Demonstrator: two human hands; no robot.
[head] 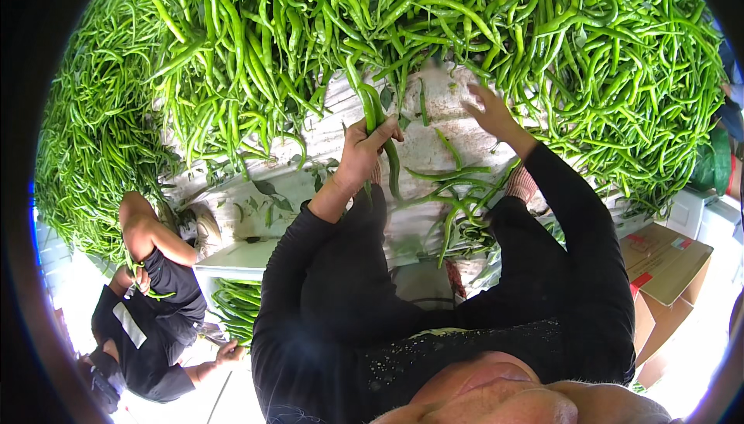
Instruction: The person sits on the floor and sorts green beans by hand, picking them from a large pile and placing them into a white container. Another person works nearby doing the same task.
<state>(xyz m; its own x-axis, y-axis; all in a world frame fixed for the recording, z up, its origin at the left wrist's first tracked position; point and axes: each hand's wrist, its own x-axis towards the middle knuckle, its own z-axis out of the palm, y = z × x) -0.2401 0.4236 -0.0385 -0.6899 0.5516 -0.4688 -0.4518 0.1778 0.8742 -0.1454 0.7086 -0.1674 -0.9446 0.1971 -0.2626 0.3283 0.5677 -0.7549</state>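
My left hand (369, 148) is closed around a few long green chili peppers (369, 104), which stick out above and below the fist. To its right, my right hand (491, 113) is held with its fingers spread and nothing in them, near the lower edge of a large heap of green chili peppers (256, 34). Between and below the hands, loose peppers (459, 177) lie on a dirty white sheet (349, 110). My legs are spread on either side of these loose peppers.
At the left a co-worker in black (168, 296) sits holding peppers, beside a white box (238, 258) and a batch of peppers (238, 305). An open cardboard box (662, 261) stands at the right. Loose leaves (273, 191) lie on the sheet. A green bag (712, 159) is at the far right.
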